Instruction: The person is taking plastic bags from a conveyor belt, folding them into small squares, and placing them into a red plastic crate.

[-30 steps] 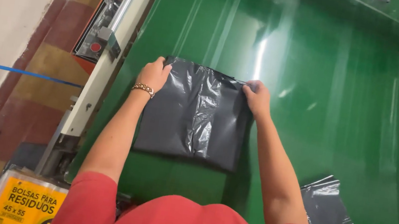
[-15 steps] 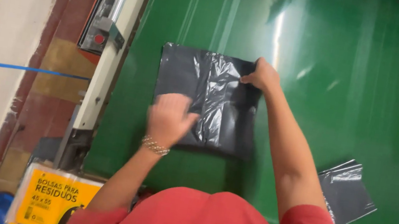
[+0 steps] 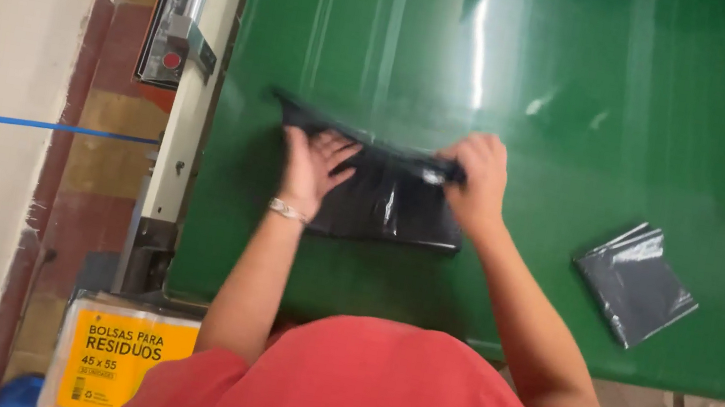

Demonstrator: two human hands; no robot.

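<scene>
A dark grey plastic bag [image 3: 392, 204] lies folded on the green table [image 3: 596, 96]. My left hand [image 3: 315, 166] presses flat on its left part, fingers spread, a bracelet on the wrist. My right hand [image 3: 476, 181] grips the bag's top right edge, which is lifted and folded toward me. The bag's far edge makes a thin raised ridge between my hands.
A small stack of folded grey bags [image 3: 636, 282] lies on the table to the right. A control box with a red button [image 3: 172, 39] is fixed to the table's left rail. A yellow box [image 3: 122, 360] stands on the floor at lower left.
The bag's far edge has been pulled toward me, so the bag is now folded shorter. My left hand moved from the bag's middle to its upper left.
</scene>
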